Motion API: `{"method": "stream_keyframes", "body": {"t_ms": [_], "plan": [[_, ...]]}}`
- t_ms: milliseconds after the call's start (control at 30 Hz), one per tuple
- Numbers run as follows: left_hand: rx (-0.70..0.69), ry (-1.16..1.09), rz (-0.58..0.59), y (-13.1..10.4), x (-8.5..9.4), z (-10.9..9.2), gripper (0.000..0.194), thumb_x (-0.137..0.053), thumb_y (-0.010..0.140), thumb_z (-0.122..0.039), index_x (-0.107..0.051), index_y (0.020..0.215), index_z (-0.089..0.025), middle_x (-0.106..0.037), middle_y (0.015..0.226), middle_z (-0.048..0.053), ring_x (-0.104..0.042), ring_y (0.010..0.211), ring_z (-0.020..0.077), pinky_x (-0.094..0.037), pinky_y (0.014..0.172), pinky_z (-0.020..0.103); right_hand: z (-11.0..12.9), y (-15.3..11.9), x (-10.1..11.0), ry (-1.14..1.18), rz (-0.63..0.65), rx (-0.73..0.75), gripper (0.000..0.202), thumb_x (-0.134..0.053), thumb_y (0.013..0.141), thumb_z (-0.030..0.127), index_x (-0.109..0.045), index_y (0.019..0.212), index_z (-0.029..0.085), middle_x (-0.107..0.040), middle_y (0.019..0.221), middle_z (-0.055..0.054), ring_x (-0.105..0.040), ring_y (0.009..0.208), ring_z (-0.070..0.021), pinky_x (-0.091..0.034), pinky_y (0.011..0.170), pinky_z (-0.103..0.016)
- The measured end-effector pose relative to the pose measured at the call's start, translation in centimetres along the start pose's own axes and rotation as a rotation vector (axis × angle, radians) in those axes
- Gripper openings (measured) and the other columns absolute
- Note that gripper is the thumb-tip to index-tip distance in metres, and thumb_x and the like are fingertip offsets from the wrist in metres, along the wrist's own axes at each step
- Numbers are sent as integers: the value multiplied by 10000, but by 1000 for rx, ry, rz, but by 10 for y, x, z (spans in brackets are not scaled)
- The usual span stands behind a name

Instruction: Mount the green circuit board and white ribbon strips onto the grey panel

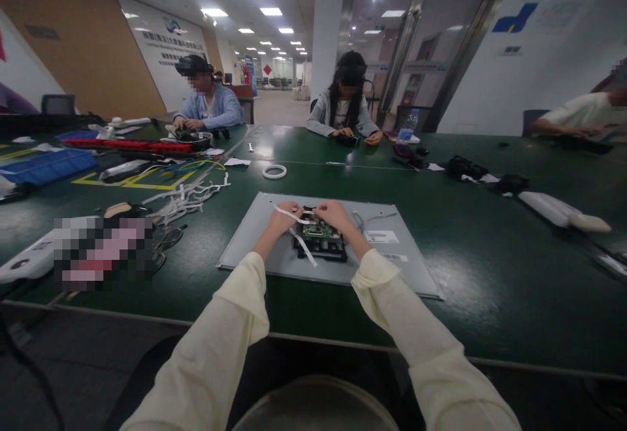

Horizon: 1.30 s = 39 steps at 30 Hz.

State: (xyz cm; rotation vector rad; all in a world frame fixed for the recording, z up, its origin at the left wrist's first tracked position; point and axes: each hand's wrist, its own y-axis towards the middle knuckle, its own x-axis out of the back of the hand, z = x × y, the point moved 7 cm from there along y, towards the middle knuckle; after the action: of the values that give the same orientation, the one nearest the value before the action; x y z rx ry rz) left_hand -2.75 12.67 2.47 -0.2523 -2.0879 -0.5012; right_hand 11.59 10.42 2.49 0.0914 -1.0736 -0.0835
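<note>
A black frame [321, 251] carrying a green circuit board [321, 229] lies on a grey panel [259, 248]. At the frame's upper left, my left hand [285, 217] has its fingers closed by a white strip [289, 213]; the fingertips are too small to tell what they pinch. My right hand [333, 214] is closed over the upper right of the board, its fingertips near the strip's other end, and what it holds is unclear. Another white strip [304, 248] hangs across the frame's left side. A thin grey cable [360, 220] lies right of my right hand.
A tape roll [274, 172] lies beyond the panel. Tangled white strips [189, 199], glasses [169, 238] and a blue tray [49, 166] are at the left. Two people sit across the table [470, 222], another at the far right. A white device [558, 211] lies at the right.
</note>
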Motion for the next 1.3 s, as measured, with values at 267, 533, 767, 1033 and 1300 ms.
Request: {"method": "stream_keyframes", "body": {"t_ms": [267,533,767,1033,1300], "plan": [[29,19,-27,2,-2,4,240,-515,796,-313,-675,808,-135,-668,822,90,-593,823,199,-421,737,269,0,-1,0,14,-21,-6,216,-601,789,328,-721,809,149,-669,791,-55,-594,782,-156,-356,618,-193],[39,-21,-48,2,1,7,195,-517,773,-263,-662,748,-135,-641,709,44,-568,703,151,-412,670,241,-1,-1,1,20,-19,-10,197,-625,770,333,-721,805,164,-670,788,-47,-599,777,-156,-374,624,-192],[53,-17,-98,1,1,8,155,-541,727,-252,-648,738,-140,-623,688,35,-552,690,146,-396,654,237,-1,0,-2,11,-30,-51,194,-665,735,351,-706,770,164,-664,783,-57,-599,770,-163,-385,638,-203],[111,32,-101,-3,1,5,106,-548,722,-243,-619,714,-165,-628,708,37,-563,708,152,-386,621,232,-4,-1,-2,20,-73,-88,150,-653,719,318,-674,764,176,-651,799,-51,-586,793,-173,-385,654,-220],[134,133,-86,-9,5,5,141,-581,728,-310,-593,803,-191,-636,782,34,-578,737,154,-381,596,225,-9,0,1,101,-114,-50,168,-678,664,234,-638,814,168,-637,779,-19,-568,749,-139,-379,644,-205]]}}
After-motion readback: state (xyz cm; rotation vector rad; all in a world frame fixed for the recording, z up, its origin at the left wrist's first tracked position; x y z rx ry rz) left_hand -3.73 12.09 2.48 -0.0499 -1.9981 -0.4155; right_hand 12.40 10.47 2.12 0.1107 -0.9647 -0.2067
